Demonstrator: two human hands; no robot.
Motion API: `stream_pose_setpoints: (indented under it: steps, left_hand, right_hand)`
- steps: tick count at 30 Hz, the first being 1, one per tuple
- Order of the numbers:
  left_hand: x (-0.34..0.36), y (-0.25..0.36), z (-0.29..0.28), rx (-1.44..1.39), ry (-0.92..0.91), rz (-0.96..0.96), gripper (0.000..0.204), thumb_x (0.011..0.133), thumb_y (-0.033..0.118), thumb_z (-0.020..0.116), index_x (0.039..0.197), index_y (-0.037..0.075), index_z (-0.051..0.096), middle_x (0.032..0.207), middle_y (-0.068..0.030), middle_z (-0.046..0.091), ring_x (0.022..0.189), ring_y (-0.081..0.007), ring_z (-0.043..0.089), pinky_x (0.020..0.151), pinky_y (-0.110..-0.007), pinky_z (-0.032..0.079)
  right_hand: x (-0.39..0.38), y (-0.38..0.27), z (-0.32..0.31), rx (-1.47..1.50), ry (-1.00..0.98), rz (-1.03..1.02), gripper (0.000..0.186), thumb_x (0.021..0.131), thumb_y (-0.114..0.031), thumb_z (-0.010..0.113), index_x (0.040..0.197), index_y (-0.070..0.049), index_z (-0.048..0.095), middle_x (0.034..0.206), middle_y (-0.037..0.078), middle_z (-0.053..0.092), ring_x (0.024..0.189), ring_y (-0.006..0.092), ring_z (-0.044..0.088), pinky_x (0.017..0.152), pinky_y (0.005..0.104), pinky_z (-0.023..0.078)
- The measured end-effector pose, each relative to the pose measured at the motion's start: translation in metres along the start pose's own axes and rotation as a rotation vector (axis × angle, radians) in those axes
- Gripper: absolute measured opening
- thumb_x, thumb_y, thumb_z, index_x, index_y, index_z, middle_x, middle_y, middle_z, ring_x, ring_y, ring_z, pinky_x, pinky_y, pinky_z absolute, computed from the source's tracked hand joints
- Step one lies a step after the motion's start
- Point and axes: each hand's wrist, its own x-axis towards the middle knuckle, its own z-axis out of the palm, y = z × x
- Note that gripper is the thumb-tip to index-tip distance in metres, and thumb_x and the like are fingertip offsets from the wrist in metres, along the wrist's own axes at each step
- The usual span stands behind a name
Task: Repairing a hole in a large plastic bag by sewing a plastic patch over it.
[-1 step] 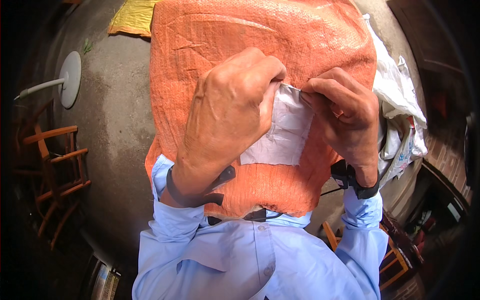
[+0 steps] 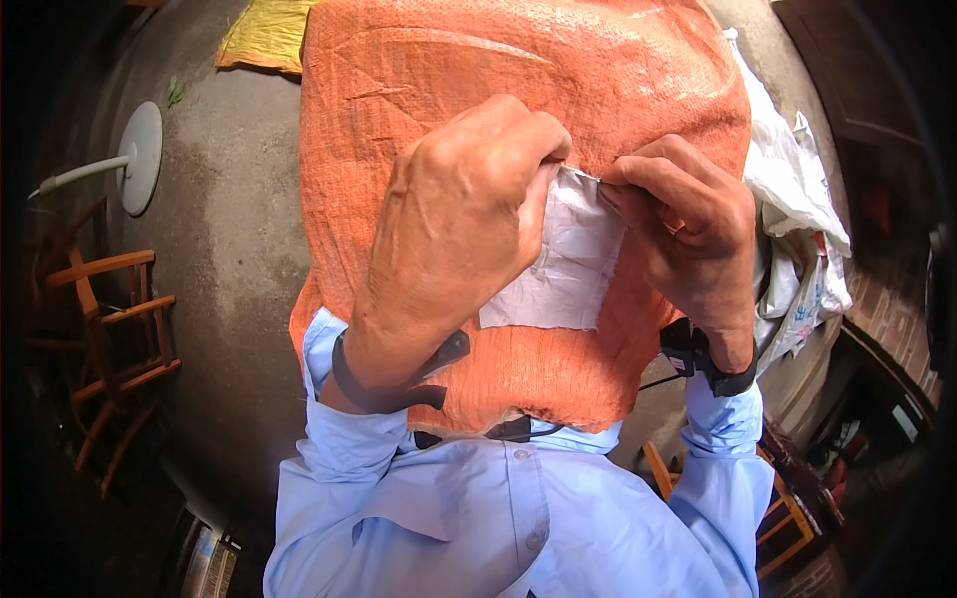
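Observation:
A small white crinkled sheet (image 2: 558, 284) lies over an orange woven sack (image 2: 399, 70); whether it is cloth or paper I cannot tell. At its far edge, my left hand (image 2: 449, 204) pinches the left corner, the fingers curled and the tips partly hidden. My right hand (image 2: 693, 224) grips the right end of that same edge between thumb and fingers. The edge looks narrow and folded between the two hands. The orange sack spreads in front of me, its near end against my body. Dark straps circle both wrists.
White plastic sacking (image 2: 797, 219) is heaped to the right of the orange sack. A yellow woven sack (image 2: 264, 35) lies at the far left. On the left stand a pale round-based object (image 2: 142, 159) and a wooden chair (image 2: 120, 309). Another wooden frame (image 2: 788, 528) is at the lower right.

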Motion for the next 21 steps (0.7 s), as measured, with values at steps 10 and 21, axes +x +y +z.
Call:
stream_pose_setpoints:
  steps: [10, 21]
  left_hand:
    - [0.0003, 0.0018, -0.0022, -0.022, 0.017, -0.024, 0.015, 0.087, -0.005, 0.082, 0.098, 0.004, 0.078, 0.091, -0.0104, 0.071, 0.079, -0.0275, 0.074, 0.070, -0.038, 0.058]
    - [0.0002, -0.0057, -0.0051, 0.061, 0.044, 0.036, 0.016, 0.082, 0.002, 0.089, 0.096, 0.007, 0.081, 0.092, -0.0064, 0.074, 0.087, -0.0270, 0.073, 0.077, -0.039, 0.057]
  right_hand:
    - [0.0041, 0.0001, -0.0019, 0.008, -0.022, -0.053, 0.023, 0.083, 0.014, 0.080, 0.101, 0.001, 0.076, 0.086, 0.012, 0.068, 0.073, 0.0287, 0.070, 0.064, 0.0377, 0.053]
    - [0.0044, -0.0018, -0.0014, 0.031, -0.024, -0.033, 0.023, 0.082, 0.014, 0.080, 0.100, 0.000, 0.076, 0.086, 0.011, 0.068, 0.072, 0.0271, 0.068, 0.063, 0.0372, 0.052]
